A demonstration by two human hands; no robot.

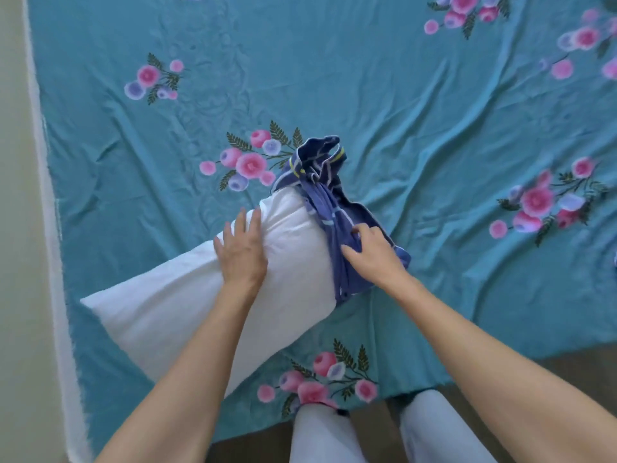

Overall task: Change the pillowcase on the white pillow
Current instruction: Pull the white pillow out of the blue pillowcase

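A white pillow (187, 295) lies diagonally on the teal flowered bedsheet (400, 111), its near corner pointing down-left. A blue striped pillowcase (329, 182) is bunched around the pillow's far end, covering only that end. My left hand (241, 247) lies flat on the bare white pillow, fingers straight and spread. My right hand (370, 250) grips a fold of the bunched blue pillowcase on the pillow's right side, fingers curled into the cloth.
The sheet is wrinkled, most of all to the right. Its white edge (50, 228) runs down the left beside a pale wall or floor. My legs in light trousers (430, 429) stand at the bottom over a dark floor.
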